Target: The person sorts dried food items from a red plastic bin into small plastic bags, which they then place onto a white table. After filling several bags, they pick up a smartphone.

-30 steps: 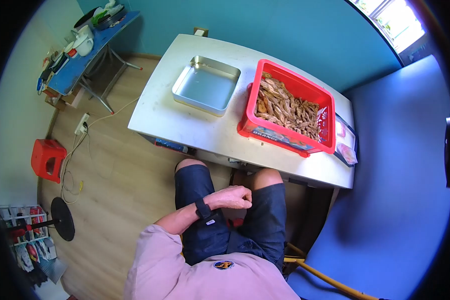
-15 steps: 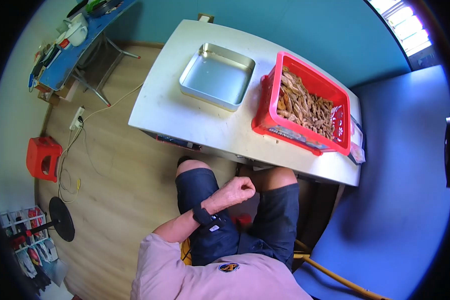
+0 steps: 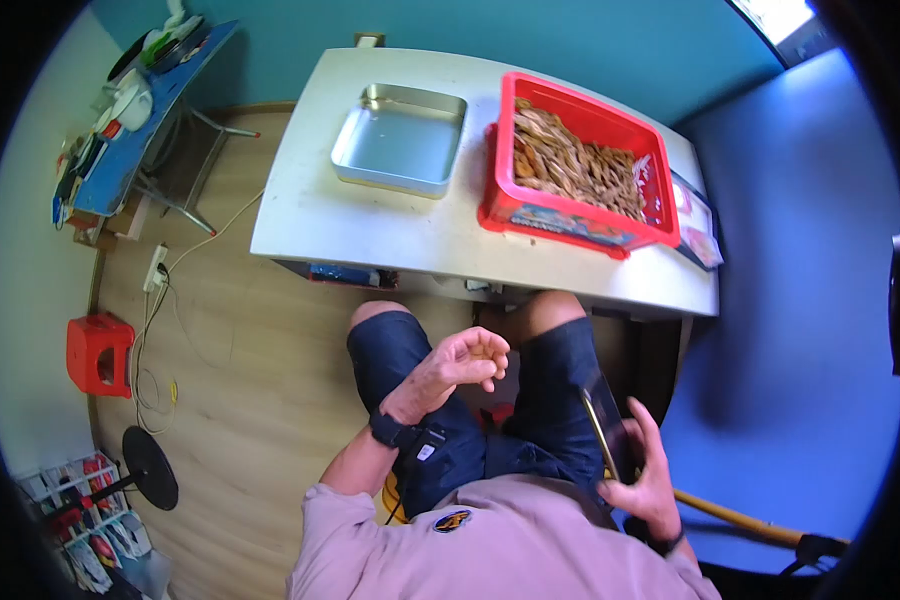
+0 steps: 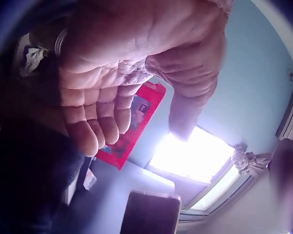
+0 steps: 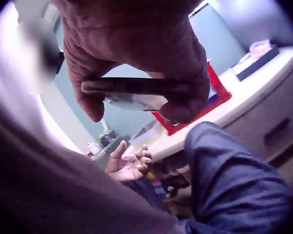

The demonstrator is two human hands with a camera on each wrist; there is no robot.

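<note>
In the head view my right hand grips a dark phone upright near my right thigh; the right wrist view shows the phone edge-on between thumb and fingers of that hand. My left hand, holding nothing, is over my lap with relaxed, slightly bent fingers. The left wrist view has its palm turned to the camera, and the phone below it. On the white table stand an empty metal tray and a red basket with brown strips inside.
Behind the basket's right side lies a dark tray with packets. A blue side table with dishes stands at the upper left. On the floor are a red stool, a power strip and cables. A blue panel rises at the right.
My right hand has come into the head view with the phone. The left hand's fingers have loosened from a more curled pose. The head view has shifted.
</note>
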